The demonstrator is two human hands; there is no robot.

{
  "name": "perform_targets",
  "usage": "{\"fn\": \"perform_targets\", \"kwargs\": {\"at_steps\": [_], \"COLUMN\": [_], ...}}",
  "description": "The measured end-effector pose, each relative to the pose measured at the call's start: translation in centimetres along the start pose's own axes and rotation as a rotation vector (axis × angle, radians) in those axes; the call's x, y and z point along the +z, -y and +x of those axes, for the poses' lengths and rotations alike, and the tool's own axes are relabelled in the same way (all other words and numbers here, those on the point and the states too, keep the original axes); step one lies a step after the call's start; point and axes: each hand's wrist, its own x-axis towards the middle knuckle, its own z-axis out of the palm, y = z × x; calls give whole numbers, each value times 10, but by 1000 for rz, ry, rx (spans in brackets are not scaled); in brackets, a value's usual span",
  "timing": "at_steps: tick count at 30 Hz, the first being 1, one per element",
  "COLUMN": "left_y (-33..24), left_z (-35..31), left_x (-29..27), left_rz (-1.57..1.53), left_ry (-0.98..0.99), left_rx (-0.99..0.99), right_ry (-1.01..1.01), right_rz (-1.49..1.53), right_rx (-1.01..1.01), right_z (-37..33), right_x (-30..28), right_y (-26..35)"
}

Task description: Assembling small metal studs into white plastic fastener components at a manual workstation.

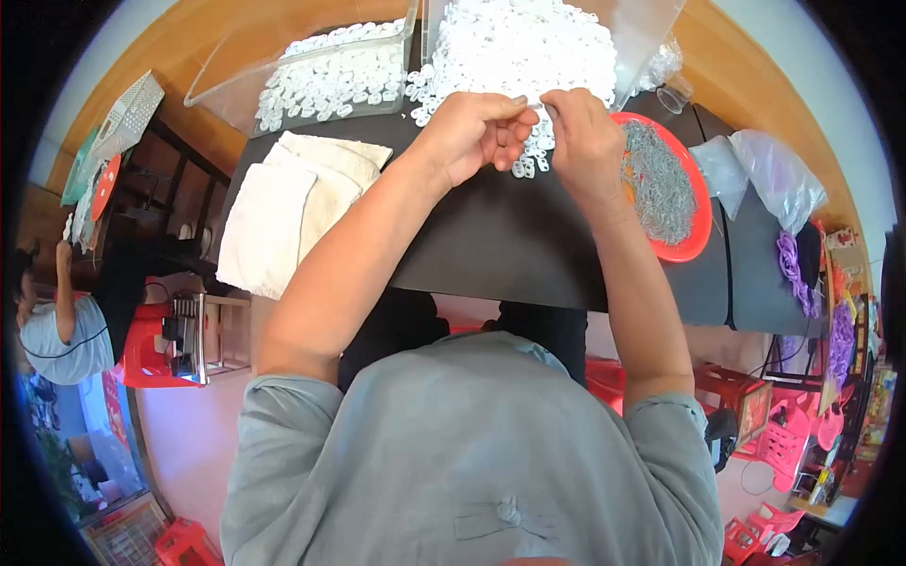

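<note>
Above the near edge of the white pile, my left hand [477, 132] and my right hand [587, 137] almost meet at the fingertips. Thumb and index finger are pinched together on each hand, and the left hand's other fingers curl loosely. Whatever sits between the fingertips is too small to tell against the white behind it. Just beyond lies a big heap of small white oval plastic pieces [524, 47], each with holes; several have spilled onto the dark table [510, 236]. Beside my right wrist, a red round tray [700, 222] holds many thin silvery metal pieces [661, 179].
A clear bin [411, 57] of similar white pieces stands at the far left. Folded cream cloths [269, 222] lie left of my forearm. Clear plastic bags [779, 174] and a clear cup [673, 97] are at the right. Another person [66, 330] sits far left.
</note>
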Motion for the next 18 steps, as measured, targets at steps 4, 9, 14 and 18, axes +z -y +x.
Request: {"fn": "perform_targets", "kwargs": {"at_steps": [4, 9, 14, 18], "left_y": [-5, -3, -1, 1], "left_z": [-1, 1, -1, 0], "left_x": [-2, -1, 4, 3], "left_rz": [-73, 8, 130, 190], "left_ry": [28, -30, -109, -138], "left_rx": [-41, -13, 9, 52], "right_ry": [-15, 14, 51, 69], "right_rz": [9, 42, 157, 193], "right_rx": [-55, -30, 36, 95], "right_z": [2, 0, -5, -6], "right_x": [-1, 0, 3, 5], "right_y": [1, 1, -5, -6]}}
